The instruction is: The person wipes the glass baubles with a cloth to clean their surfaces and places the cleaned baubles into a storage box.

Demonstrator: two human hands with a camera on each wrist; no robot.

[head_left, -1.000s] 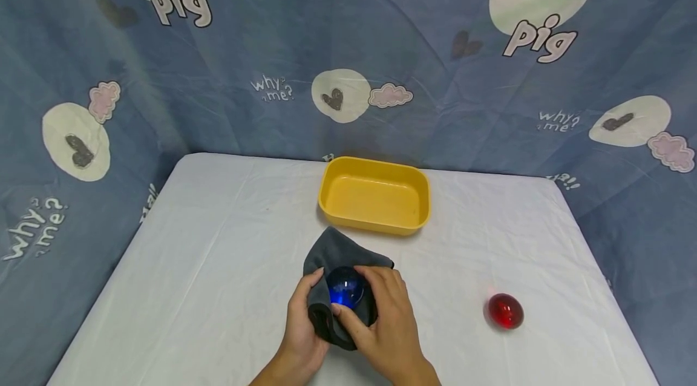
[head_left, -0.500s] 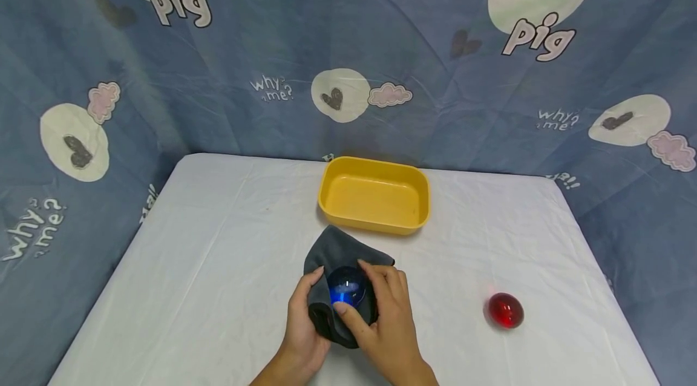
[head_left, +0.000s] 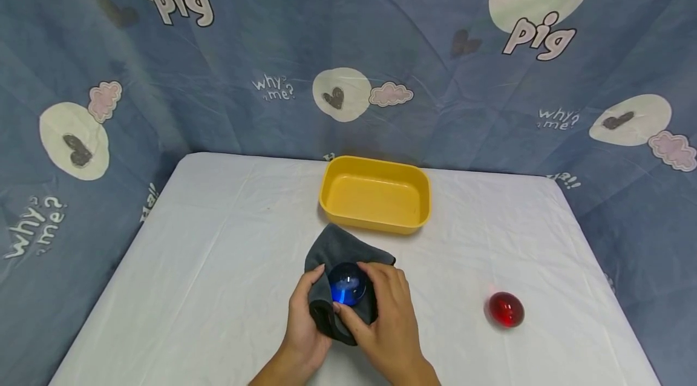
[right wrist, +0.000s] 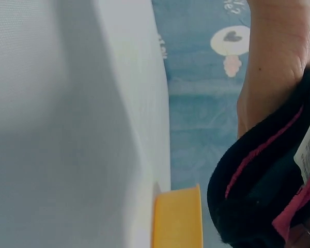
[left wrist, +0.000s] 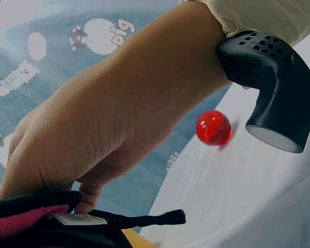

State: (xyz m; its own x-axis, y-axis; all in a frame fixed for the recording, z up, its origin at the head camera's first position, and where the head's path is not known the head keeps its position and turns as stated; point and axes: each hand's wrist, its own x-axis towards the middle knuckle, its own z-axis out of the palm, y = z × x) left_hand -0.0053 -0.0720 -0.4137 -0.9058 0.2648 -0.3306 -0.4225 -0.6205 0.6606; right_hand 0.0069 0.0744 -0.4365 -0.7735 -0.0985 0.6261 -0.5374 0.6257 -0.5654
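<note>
Holding a blue ball (head_left: 348,285) in a dark grey cloth (head_left: 340,250), both hands work just in front of the yellow tub (head_left: 376,201), on the side nearer the person. The left hand (head_left: 304,319) cups cloth and ball from below and the left, thumb curled up over the cloth's edge. The right hand (head_left: 383,319) lies over the ball's right side, fingers curled on it and thumb tip pressing the cloth at the ball's near edge.

Change over the last second: small. The right fingers shuffle round the ball's top and right side, and the bright glint on the ball moves, so the ball seems to be turning a little inside the cloth. Hands, cloth and ball stay at the same spot before the tub. Judgement: this reads as rubbing the ball with the cloth, under way rather than finished; the tub is bare inside.

A red ball (head_left: 506,309) lies on the white table cover (head_left: 207,241), well to the right of the tub and nearer the person, untouched.

Writing: the blue backdrop (head_left: 425,71) carries "pig" twice, and "why? me?" in several places. A small white tag (left wrist: 75,219) sits on the cloth in the left wrist view; its print is too small to read.
</note>
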